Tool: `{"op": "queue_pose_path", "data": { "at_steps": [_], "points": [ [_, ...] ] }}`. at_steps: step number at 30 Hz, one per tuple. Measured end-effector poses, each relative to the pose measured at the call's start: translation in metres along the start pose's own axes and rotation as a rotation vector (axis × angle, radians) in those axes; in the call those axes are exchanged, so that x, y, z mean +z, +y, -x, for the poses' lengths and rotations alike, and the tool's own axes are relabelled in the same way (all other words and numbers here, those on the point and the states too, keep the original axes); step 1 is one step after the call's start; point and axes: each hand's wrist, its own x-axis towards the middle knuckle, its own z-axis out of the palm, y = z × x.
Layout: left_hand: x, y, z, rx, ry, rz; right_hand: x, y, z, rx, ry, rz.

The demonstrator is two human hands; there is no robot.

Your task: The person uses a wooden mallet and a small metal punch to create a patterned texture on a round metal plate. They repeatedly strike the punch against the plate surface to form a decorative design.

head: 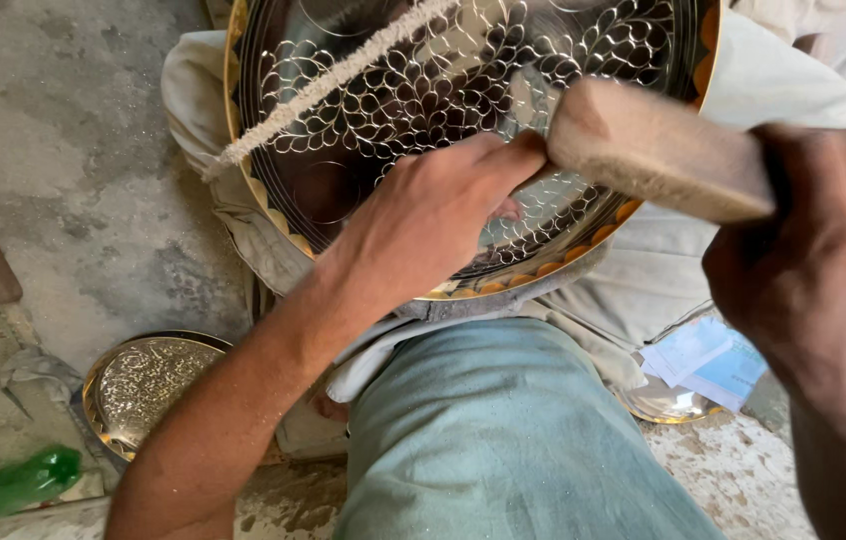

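The left hand (433,215) is curled closed, fingertips pressed on the face of the large engraved brass plate (343,150), which rests tilted on cloth over the person's lap. The right hand (813,260) is clenched around one wooden mallet (643,150) – its head sits just above the left fingers. Count: three plates – one large, one small embossed plate (143,385) on the floor, one under papers (703,360) – and one green bottle (8,485).

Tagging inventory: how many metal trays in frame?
3. Large engraved tray under the left hand; small tray on the floor at lower left; a third tray at lower right, mostly hidden under papers. More may lie out of view.
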Motion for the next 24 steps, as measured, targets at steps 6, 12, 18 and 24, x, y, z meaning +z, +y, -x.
{"op": "queue_pose_path", "data": {
  "at_steps": [6, 12, 18, 24],
  "points": [
    [0.019, 0.01, 0.029, -0.25, 0.272, -0.002, -0.032, -0.058, -0.057, -0.329, -0.223, 0.615],
    [0.031, 0.027, 0.05, -0.301, 0.566, -0.08, -0.044, -0.124, -0.095, -0.218, -0.406, 0.629],
    [0.02, 0.037, 0.048, -0.276, 0.688, -0.146, -0.049, -0.134, -0.074, -0.324, -0.348, 0.586],
    [0.0, 0.051, 0.053, -0.561, 0.745, 0.325, -0.037, -0.072, -0.035, -0.215, -0.131, 0.342]
  ]
}}
